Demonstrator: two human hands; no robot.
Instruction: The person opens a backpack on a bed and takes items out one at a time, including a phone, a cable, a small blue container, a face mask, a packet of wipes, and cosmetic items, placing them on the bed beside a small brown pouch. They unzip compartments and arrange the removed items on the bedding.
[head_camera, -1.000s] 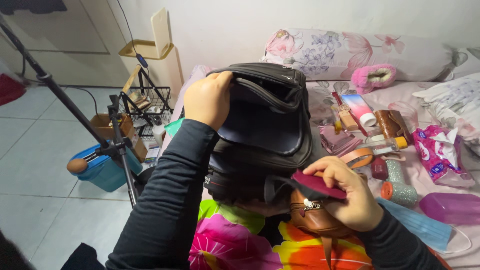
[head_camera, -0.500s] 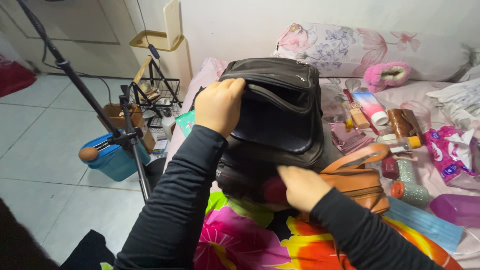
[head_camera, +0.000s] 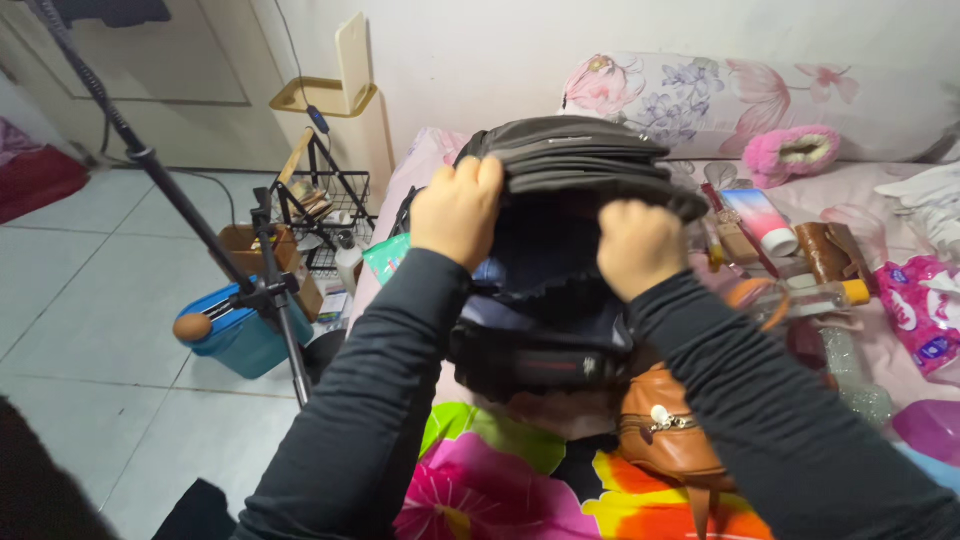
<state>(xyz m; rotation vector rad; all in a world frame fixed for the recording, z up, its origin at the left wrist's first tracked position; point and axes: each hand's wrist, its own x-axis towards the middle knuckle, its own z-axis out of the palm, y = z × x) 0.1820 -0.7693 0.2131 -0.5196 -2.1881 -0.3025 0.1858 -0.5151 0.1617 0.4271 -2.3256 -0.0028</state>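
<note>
Both our hands are on the dark backpack (head_camera: 560, 300), which stands upright on the bed (head_camera: 890, 190), right in front of us. Our left hand (head_camera: 458, 210) is clamped on the near-left edge of the flap, our right hand (head_camera: 638, 245) closed on the right edge, the two level across the mouth. Inside we see only dark lining; contents can't be made out. A brown leather bag (head_camera: 665, 430) leans against its base.

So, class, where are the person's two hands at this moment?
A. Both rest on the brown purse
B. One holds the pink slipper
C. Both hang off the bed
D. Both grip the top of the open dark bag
D: the left hand and right hand both grip the top edge of the open dark bag.
</note>
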